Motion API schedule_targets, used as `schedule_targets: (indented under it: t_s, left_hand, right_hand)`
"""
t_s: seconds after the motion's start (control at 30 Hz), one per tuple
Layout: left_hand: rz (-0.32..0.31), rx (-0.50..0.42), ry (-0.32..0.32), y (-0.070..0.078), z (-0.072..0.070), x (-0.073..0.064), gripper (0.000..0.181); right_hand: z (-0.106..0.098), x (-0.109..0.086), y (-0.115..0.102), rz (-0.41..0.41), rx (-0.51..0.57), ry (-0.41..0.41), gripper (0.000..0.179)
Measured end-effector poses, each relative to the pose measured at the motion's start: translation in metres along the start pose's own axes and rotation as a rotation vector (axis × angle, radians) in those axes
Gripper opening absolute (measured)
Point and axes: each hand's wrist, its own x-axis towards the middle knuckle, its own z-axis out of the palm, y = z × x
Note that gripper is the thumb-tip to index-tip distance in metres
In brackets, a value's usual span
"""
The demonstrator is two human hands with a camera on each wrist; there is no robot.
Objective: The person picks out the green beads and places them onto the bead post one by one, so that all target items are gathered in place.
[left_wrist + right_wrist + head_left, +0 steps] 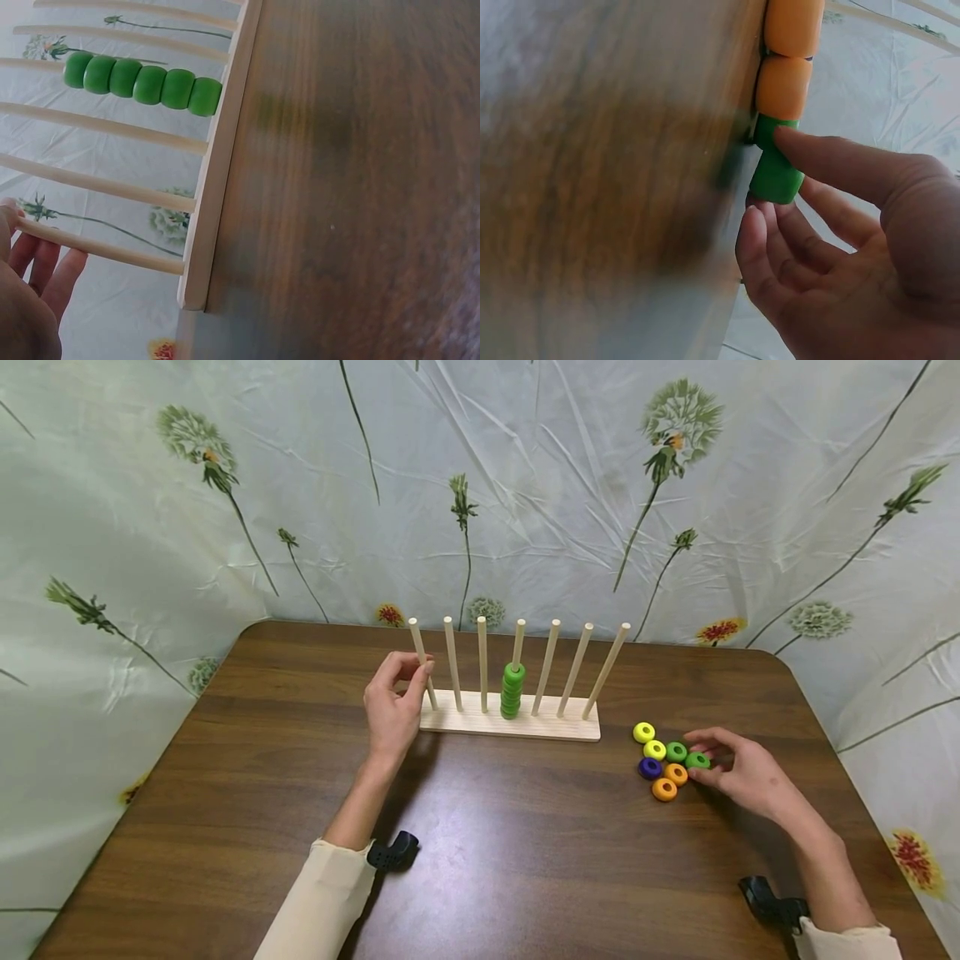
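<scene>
A wooden rack (pixel 487 724) with several upright pegs stands on the table. My left hand (pixel 395 706) pinches its leftmost peg (pixel 416 640) between thumb and fingers. On the middle peg is a stack of green beads (pixel 148 84); the other pegs carry none. To the right of the rack, my right hand (pixel 753 777) holds a green bead (pixel 697 762) by its sides, at the edge of a loose group. Beside it lie another green bead (pixel 677 752), two orange beads (pixel 664 789), two yellow beads (pixel 643 732) and a dark blue bead (pixel 649 768).
The brown wooden table (pixel 247 793) has rounded far corners. A pale floral cloth (pixel 540 510) hangs behind it and at both sides. Each wrist wears a black camera, such as the left camera (pixel 394 852).
</scene>
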Motion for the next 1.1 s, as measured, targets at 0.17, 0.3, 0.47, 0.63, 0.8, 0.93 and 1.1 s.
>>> schedule_targets:
  t_s: [0.17,0.3,0.47,0.63,0.8,0.93,1.1]
  left_hand:
    - [0.004,-0.005,0.001,0.0,0.0,0.0,0.013]
    - [0.008,0.009,0.0,0.0,0.0,0.0,0.014]
    - [0.006,0.012,-0.003,0.0,0.0,0.0,0.014]
    - [0.006,0.004,-0.004,0.001,0.0,0.0,0.014]
    - [0.002,-0.002,-0.007,0.001,-0.001,0.001,0.013]
    - [-0.003,-0.004,-0.009,0.001,-0.001,0.0,0.013]
    - [-0.003,0.004,-0.01,0.001,-0.001,0.0,0.013]
  right_hand:
    - [0.0,0.0,-0.002,0.012,0.003,0.074,0.046]
    - [0.0,0.0,-0.004,0.002,0.015,0.143,0.048]
    - [-0.001,-0.001,-0.008,-0.031,0.033,0.207,0.046]
    - [0.0,0.001,-0.013,-0.052,0.053,0.265,0.039]
    - [-0.001,0.003,-0.021,-0.032,0.069,0.282,0.038]
    - [-0.001,0.003,-0.025,-0.029,0.076,0.284,0.037]
    - [-0.002,0.003,-0.027,-0.064,0.116,0.307,0.035]
